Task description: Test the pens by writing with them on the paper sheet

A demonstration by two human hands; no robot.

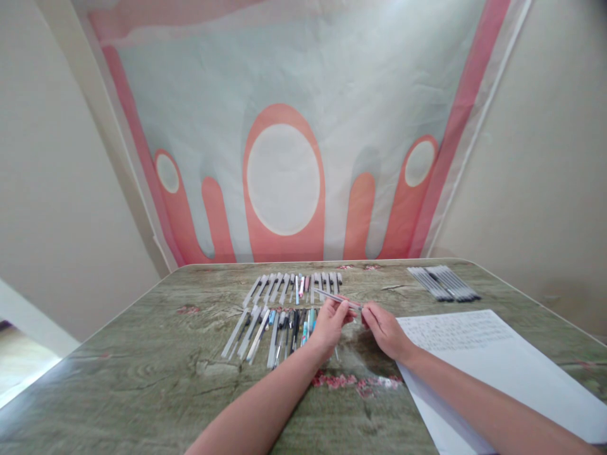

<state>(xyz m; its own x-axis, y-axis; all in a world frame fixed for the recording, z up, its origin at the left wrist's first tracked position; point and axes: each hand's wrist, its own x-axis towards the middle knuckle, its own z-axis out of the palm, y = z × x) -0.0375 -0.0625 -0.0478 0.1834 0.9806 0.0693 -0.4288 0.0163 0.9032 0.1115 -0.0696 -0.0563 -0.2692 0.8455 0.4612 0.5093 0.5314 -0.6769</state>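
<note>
My left hand [332, 323] is closed around a slim, pale, see-through pen [326, 294], which points up and to the left above the table. My right hand [386, 332] pinches at the pen's near right end; the fingers cover the part they grip. Below and left of my left hand lies a front row of pens and parts, with clear barrels [234, 333], dark pens and a few light blue ones. Behind it a second row holds more clear barrels [272, 289] and a pink-and-white pen [301, 287].
A written sheet of white paper [502, 385] lies under my right forearm. At the back right, several clear pens with dark ends [450, 284] lie side by side. The wood-patterned table [142, 379] reaches a wall with a printed pink-and-grey backdrop [284, 246].
</note>
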